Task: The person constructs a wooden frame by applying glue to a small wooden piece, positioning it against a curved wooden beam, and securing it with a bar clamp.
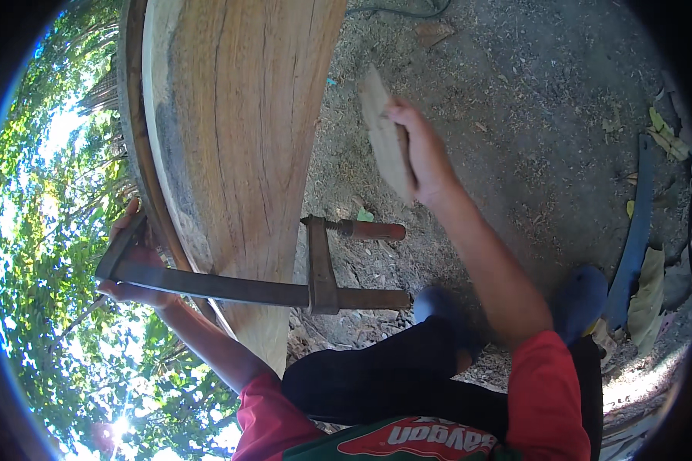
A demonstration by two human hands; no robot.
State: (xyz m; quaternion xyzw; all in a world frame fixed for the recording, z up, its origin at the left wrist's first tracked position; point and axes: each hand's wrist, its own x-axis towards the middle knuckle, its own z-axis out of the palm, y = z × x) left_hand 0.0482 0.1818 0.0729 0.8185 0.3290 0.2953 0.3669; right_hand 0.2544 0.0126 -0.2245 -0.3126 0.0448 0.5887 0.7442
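A long wooden board [238, 100] runs down the middle-left, with a narrow brown strip [137, 131] along its curved left edge. My left hand [134, 269] is closed around the fixed-jaw end of a metal bar clamp [281, 290], which crosses the board near its lower part. The clamp's sliding jaw and screw, with a red handle [373, 230], sit beside the board's right edge. My right hand [419, 157] grips a flat pale wood block [380, 131] in the air, to the right of the board and apart from it.
Bare dirt with wood shavings [515, 92] surrounds my blue shoes [580, 296]. A long dark strip [630, 223] lies at the right among dry leaves [650, 300]. A dark cord [407, 11] lies at the top. Leafy trees [46, 230] fill the left side.
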